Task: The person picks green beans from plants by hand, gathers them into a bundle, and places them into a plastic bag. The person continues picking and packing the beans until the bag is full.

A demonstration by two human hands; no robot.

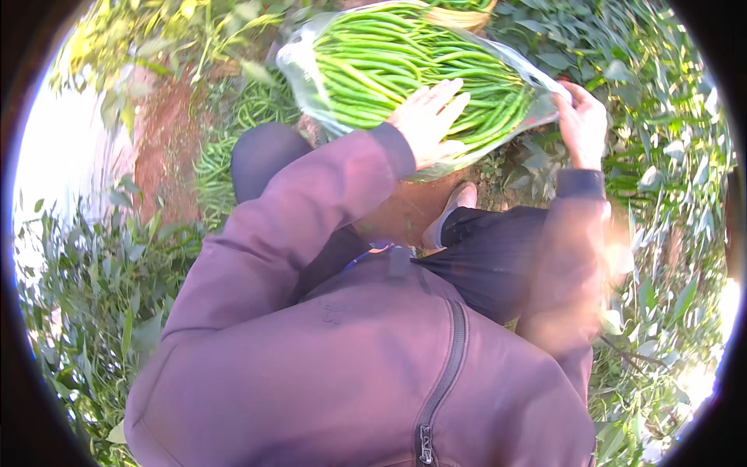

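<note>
Long green chili peppers (pixel 373 64) lie in neat, dense rows inside a transparent plastic bag (pixel 300 70), which is spread open before me. My left hand (pixel 430 121) rests flat on the peppers, palm down, with the fingers stretched and slightly apart. At the bag's right corner, my right hand (pixel 583 122) pinches the plastic edge between thumb and fingers. The peppers run mostly crosswise and slope down to the right under the left hand.
Loose green peppers (pixel 216 181) are heaped on the ground beside my left knee (pixel 265 154). Behind the bag, part of a yellow container (pixel 464 17) shows with more peppers. Leafy plants (pixel 659 146) crowd both sides; reddish soil (pixel 169 134) lies left, and my shoe (pixel 452 213) is below the bag.
</note>
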